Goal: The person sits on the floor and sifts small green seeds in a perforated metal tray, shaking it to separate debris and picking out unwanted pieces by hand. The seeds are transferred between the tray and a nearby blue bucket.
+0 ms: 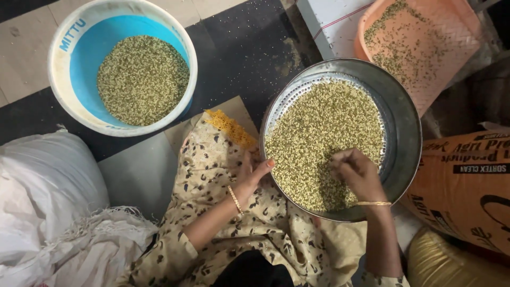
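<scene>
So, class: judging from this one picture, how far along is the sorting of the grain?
Done: a blue tub already holds a heap of grain, and a pink tray has thin scatterings. In hand: the left hand steadies the metal sieve while the right hand picks through it. Left: the sieve's thick layer.

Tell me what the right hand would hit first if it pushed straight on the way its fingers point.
The right hand points up-left over the grain in the metal sieve. It would likely plough through more grain first, then meet the sieve's far rim.
</scene>
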